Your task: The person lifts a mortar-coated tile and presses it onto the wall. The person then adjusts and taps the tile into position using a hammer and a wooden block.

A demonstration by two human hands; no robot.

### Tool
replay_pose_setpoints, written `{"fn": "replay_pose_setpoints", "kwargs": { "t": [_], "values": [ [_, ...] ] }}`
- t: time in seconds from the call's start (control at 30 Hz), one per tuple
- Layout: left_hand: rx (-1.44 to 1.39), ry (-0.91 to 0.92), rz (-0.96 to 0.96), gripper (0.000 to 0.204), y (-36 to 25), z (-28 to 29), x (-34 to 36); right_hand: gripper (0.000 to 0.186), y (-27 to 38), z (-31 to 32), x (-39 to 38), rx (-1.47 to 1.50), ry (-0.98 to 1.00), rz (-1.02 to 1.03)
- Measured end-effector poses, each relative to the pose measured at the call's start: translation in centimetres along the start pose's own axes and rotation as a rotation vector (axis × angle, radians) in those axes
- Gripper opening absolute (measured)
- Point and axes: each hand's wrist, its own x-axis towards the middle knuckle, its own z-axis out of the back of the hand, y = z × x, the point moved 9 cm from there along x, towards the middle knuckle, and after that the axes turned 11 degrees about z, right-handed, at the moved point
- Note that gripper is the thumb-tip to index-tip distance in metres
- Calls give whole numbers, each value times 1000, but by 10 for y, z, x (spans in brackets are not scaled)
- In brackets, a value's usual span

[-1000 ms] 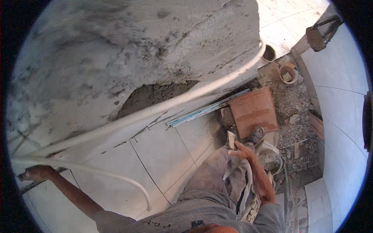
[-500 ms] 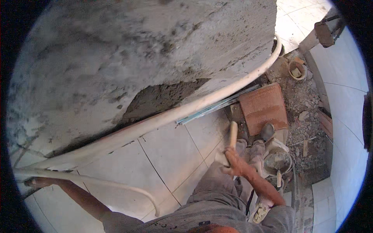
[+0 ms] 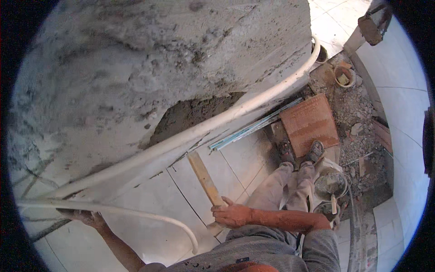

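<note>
My right hand (image 3: pixel 233 214) is wrapped round the lower end of a short wooden batten (image 3: pixel 205 177), which slants up and left over the pale tiles. My left hand (image 3: pixel 89 218) reaches out at the far left, beside the end of a curved pale rail (image 3: pixel 136 211). Its fingers look stretched out, partly hidden under the rail. Beyond both hands, a long pale rounded edge (image 3: pixel 226 119) runs along a rough grey plastered surface (image 3: pixel 113 81). A dark damp-looking patch (image 3: pixel 195 115) of mortar lies against that edge.
A reddish-brown square slab (image 3: pixel 312 122) lies by my feet, next to thin bluish strips (image 3: pixel 253 129). To the right stand a bucket with grey mix (image 3: pixel 330 186) and a trowel-like handle (image 3: pixel 334 204), and a small round tub (image 3: pixel 344 76). Rubble (image 3: pixel 358 131) covers the floor near the tiled wall (image 3: pixel 403 109).
My right hand has swung left from beside my legs, bringing the wooden batten over the tiles. My left hand has shifted slightly right along the rail.
</note>
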Motion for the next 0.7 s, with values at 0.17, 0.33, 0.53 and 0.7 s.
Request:
{"fn": "replay_pose_setpoints", "kwargs": {
  "t": [0.17, 0.33, 0.53, 0.7],
  "values": [
    [46, 21, -3, 72, -10, -9, 0, 22, 8, -21, 4, -4, -72, 99],
    [-252, -22, 430, 60, 57, 3, -11, 20, -7, 5, 17, -56, -90, 101],
    [-361, -59, 346, 48, 15, -1, -16, 16, 13, -11, 13, -102, -236, 166],
    [-257, -79, 326, 48, 22, -3, -24, 25, -11, -12, 22, -54, -4, 27]
  ]
}}
